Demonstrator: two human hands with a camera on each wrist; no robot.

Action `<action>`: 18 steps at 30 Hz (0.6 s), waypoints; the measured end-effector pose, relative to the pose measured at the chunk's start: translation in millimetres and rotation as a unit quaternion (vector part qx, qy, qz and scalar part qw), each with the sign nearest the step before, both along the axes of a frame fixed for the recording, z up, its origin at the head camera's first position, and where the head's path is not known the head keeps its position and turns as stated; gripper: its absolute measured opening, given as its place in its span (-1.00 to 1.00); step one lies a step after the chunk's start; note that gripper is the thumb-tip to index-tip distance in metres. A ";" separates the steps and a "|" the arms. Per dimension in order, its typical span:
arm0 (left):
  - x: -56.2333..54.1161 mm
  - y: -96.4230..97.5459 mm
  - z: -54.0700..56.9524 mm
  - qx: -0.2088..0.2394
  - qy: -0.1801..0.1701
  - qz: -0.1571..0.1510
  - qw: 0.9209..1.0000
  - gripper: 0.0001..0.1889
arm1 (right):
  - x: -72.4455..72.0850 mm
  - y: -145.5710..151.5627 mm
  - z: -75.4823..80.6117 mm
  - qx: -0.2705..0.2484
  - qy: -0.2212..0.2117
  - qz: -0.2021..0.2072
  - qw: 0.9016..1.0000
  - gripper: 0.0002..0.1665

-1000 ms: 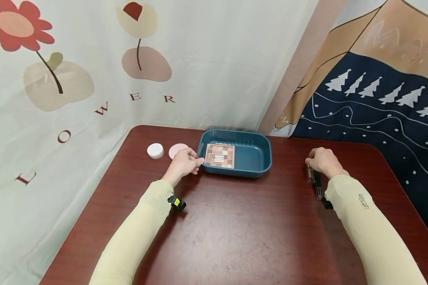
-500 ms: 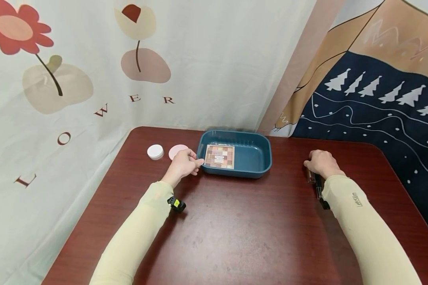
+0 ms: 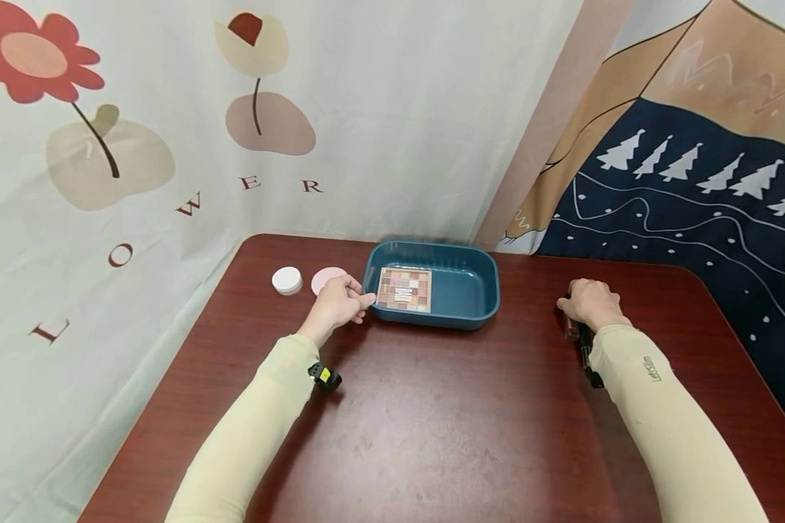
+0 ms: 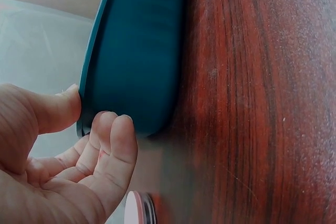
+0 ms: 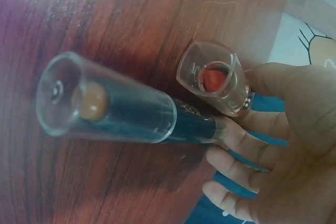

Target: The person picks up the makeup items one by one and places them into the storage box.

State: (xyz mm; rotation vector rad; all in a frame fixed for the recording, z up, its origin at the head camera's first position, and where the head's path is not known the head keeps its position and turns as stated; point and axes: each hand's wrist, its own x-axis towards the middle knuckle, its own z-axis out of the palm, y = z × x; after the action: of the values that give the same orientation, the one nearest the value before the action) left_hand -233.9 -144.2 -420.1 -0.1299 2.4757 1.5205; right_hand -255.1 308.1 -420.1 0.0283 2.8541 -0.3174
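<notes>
My left hand (image 3: pixel 337 302) pinches the left end of a blue tray (image 3: pixel 464 317), its thumb at the rim in the left wrist view. An eyeshadow palette (image 3: pixel 403 289) lies in the left half of the tray. At the right side of the table, my right hand (image 3: pixel 592 302) holds a clear-capped lipstick (image 5: pixel 212 77) with a red tip between thumb and index finger. Close beside it lies a longer dark lipstick (image 5: pixel 115 103) with a clear cap and a brownish tip, its far end near my fingertips. The palm hides part of both in the head view.
Left of the tray sit a pink round compact (image 3: pixel 327 277), partly behind my left hand, and a white round jar (image 3: pixel 287 280). The dark red wooden table (image 3: pixel 445 421) ends at a printed curtain (image 3: pixel 392 145) along the back.
My right hand has shifted slightly toward me and to the left over the lipsticks, its fingers lower around them. The left hand stays at the tray's end.
</notes>
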 end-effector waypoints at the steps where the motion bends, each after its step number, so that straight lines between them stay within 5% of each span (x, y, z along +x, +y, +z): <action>1: 0.1 0.1 0.0 0.000 0.000 0.000 1.000 -0.75 | 0.1 0.0 -0.1 0.003 -0.001 -0.001 1.000 -0.51; 18: -1.1 0.2 1.7 -0.013 -0.012 0.002 1.000 -0.74 | -2.0 -0.6 2.5 -0.025 0.025 -0.002 0.999 -0.57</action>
State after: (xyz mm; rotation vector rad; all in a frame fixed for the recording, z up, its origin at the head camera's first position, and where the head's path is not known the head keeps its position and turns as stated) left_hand -235.0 -144.0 -418.4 -0.1575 2.4777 1.4802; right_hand -257.1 307.5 -417.6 0.0155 2.8936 -0.3965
